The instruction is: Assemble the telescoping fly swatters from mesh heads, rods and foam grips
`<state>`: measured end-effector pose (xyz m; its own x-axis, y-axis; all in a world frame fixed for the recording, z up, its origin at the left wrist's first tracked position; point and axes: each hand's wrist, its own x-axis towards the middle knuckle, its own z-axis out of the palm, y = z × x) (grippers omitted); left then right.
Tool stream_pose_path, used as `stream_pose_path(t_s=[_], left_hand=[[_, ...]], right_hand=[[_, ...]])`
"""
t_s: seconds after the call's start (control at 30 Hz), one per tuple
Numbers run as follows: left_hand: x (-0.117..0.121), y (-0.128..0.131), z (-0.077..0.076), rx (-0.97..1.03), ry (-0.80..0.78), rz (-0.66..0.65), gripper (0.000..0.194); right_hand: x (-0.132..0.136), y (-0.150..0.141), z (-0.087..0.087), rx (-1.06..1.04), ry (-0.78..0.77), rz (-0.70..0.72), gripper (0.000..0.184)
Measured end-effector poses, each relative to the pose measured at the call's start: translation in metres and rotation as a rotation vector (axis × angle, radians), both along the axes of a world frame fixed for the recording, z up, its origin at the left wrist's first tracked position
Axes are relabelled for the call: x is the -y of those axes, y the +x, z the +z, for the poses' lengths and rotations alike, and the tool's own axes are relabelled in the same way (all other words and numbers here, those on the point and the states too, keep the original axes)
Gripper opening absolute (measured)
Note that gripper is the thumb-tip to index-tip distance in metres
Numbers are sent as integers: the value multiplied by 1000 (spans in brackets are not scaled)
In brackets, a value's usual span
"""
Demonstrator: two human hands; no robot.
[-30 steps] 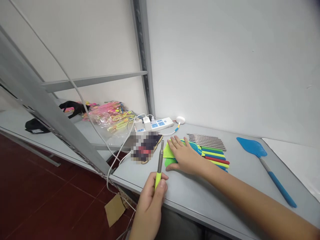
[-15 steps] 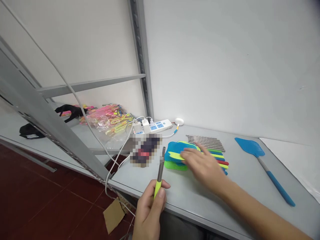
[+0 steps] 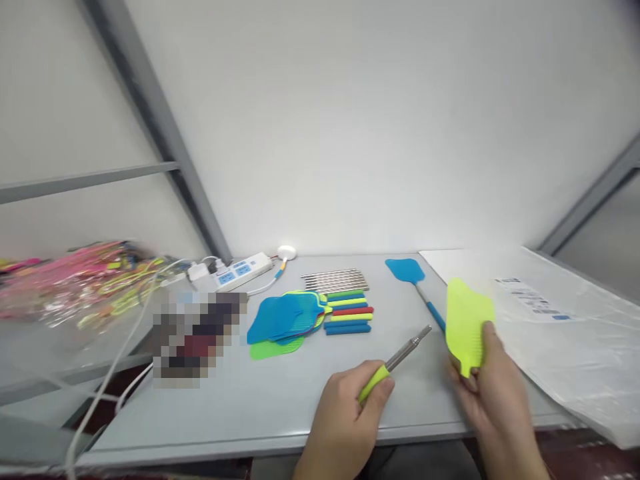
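My left hand (image 3: 347, 413) is closed round the yellow-green grip of a telescopic metal rod (image 3: 403, 353), which points up and right. In my right hand (image 3: 493, 393) is a yellow-green fly swatter head (image 3: 467, 323), held near its narrow socket end and apart from the rod. Between and beyond the hands lies a finished-looking blue fly swatter (image 3: 406, 270) with a metal shaft and blue grip. To the left, a pile of blue and green swatter heads (image 3: 283, 317) rests beside a row of coloured grips (image 3: 349, 327). Behind them lie several metal rods (image 3: 335, 280).
A white power strip (image 3: 245, 270) with plugs and cables stands at the back left, with a blurred-out object (image 3: 200, 340) before it. Bagged pink and yellow items (image 3: 90, 273) lie farther left. White plastic sheeting (image 3: 545, 333) covers the right side of the table.
My right hand has lifted a yellow-green swatter head off the pile and carried it right. My left hand has moved right with the rod, now tilted rightward. The view has turned right.
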<state>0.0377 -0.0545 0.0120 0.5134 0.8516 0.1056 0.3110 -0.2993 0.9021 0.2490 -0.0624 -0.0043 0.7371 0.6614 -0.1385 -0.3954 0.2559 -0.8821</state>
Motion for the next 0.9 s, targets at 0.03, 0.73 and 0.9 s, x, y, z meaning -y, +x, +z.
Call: stream_pose_path(t_s=[0.03,0.73,0.9], left_hand=[[-2,5,-3,-13,31,-7,34],[0,6,-13,-188,142,-65,39],[2,7,-13,-222,152,-60,39]], right_hand=[[-3,-5,8,-49,-15,5,33],[16,-10,-5,-23,113,-14,39],[18,-9,-8,-1,154,-56,33]])
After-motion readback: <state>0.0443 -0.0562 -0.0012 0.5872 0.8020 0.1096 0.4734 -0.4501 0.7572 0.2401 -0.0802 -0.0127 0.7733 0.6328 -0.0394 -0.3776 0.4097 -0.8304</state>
